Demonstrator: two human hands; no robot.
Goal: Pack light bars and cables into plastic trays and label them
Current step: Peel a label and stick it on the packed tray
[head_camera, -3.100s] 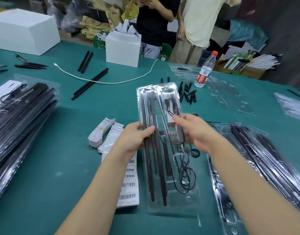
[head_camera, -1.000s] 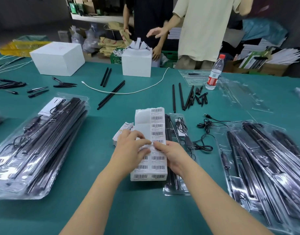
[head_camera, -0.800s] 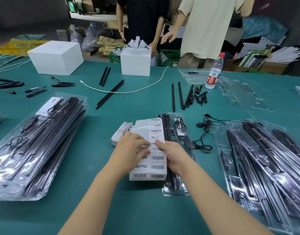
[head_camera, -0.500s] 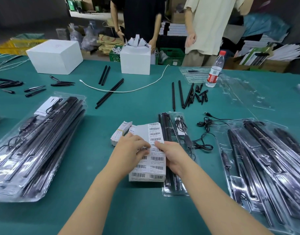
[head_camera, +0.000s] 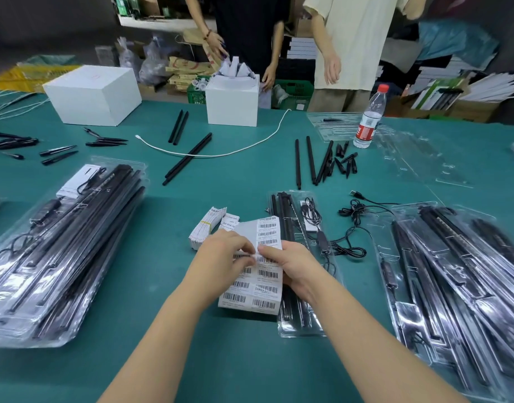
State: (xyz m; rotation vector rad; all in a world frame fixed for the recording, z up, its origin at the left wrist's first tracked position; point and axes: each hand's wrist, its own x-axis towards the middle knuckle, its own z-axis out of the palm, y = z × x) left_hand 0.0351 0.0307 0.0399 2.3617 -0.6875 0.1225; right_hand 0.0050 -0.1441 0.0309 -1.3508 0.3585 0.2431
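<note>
Currently at the labelling step — both hands work a barcode sheet beside the packed tray.

Head view: the left hand (head_camera: pixel 221 257) and right hand (head_camera: pixel 290 264) hold the label sheet (head_camera: pixel 257 289) with fingers curled, fingertips pinching near its middle, apparently lifting one sticker. The sheet partly overlaps the plastic tray (head_camera: pixel 301 324) just to its right, which holds light bars (head_camera: pixel 285 216) and a coiled cable (head_camera: pixel 309 212). Next move, by judgement: peel the sticker clean off and press it flat on the tray — avoid creasing it. Filled trays are stacked at the left (head_camera: pixel 61 251) and at the right (head_camera: pixel 459 286), each with bars and cables inside. A loose cable (head_camera: pixel 351 228) lies on the table (head_camera: pixel 192 359) between the tray and the right stack.
</note>
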